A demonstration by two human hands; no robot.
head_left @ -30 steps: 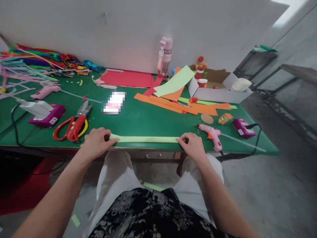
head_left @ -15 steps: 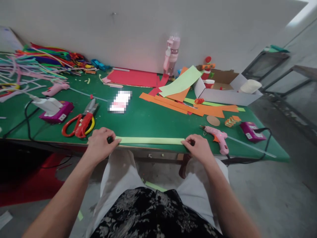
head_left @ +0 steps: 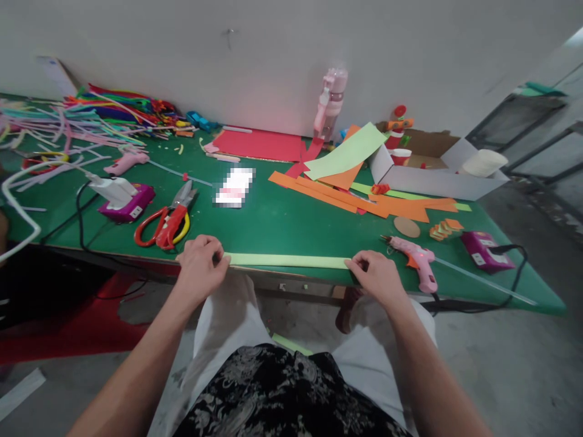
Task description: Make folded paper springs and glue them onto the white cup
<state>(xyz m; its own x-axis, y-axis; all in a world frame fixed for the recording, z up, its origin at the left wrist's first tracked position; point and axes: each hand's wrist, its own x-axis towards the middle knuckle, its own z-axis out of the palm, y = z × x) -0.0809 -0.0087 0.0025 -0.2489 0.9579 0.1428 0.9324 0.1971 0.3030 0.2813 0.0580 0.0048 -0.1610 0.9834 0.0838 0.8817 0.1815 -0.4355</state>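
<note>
A narrow light-green paper strip (head_left: 288, 260) stretches straight between my hands along the front edge of the green table (head_left: 291, 224). My left hand (head_left: 203, 264) pinches its left end between thumb and fingers. At the right end, my right hand (head_left: 373, 273) pinches it the same way. Red-and-yellow scissors (head_left: 166, 221) lie just beyond my left hand. To the right of my right hand rests a pink hot glue gun (head_left: 416, 258) with a clear glue stick out of its back.
Orange paper strips (head_left: 328, 194) and a light-green sheet (head_left: 346, 152) lie behind. A white box (head_left: 437, 179) stands back right, a pink bottle (head_left: 331, 103) by the wall. Purple power blocks (head_left: 127, 205) with cables sit on both sides. Coloured pipe cleaners (head_left: 118, 109) are heaped back left.
The view has shifted, so the table and everything on it appear farther right. Both hands keep their pinch on the paper strip. A white cable now shows at the left edge.
</note>
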